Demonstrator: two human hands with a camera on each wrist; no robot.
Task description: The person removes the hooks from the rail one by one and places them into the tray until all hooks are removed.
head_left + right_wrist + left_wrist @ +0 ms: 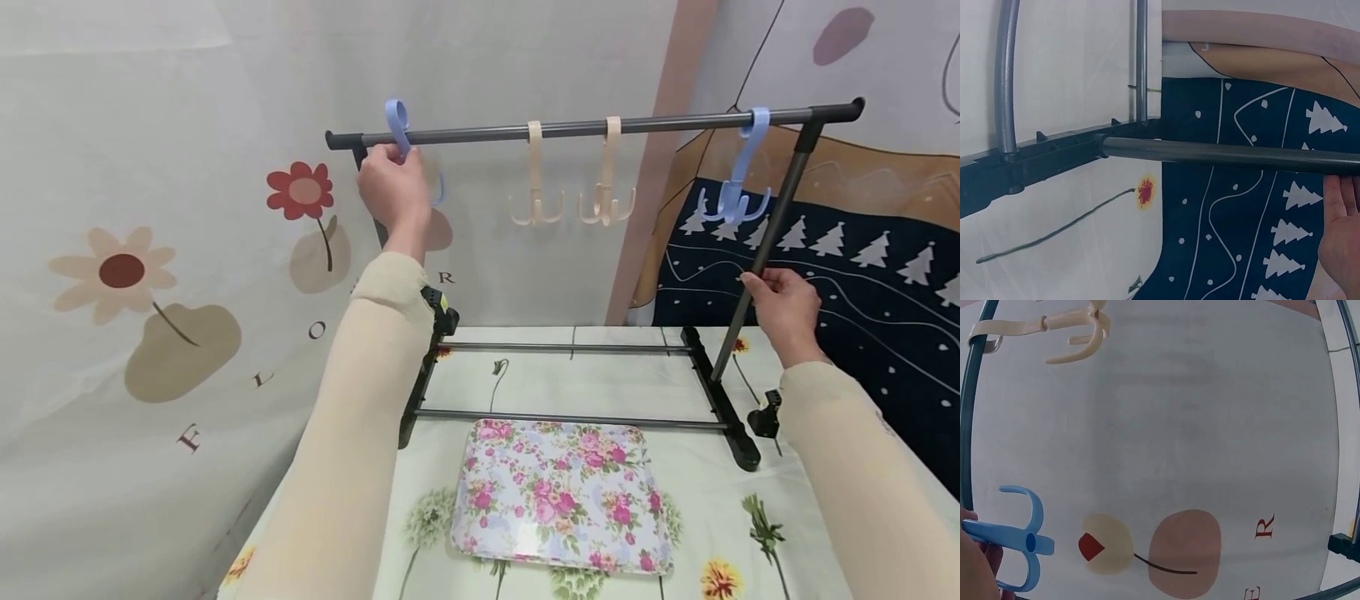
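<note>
A dark grey garment rack (480,135) stands on the table. At the left end of its top bar, my left hand (395,193) grips a blue hook (397,119), whose curved top goes over the bar. In the left wrist view, the prongs of this blue hook (1030,542) stick out past the fingers. My right hand (789,312) holds the rack's right upright post (780,208) about halfway up, its thumb against the near side. Two cream hooks (536,171) hang mid-bar, and another blue hook (738,175) hangs near the right end.
A floral tray (555,492) lies on the flower-print tablecloth (720,517) in front of the rack's black feet (720,400). Behind hangs a pale printed curtain (187,125). Dark blue cloth with white trees (870,250) is at the right.
</note>
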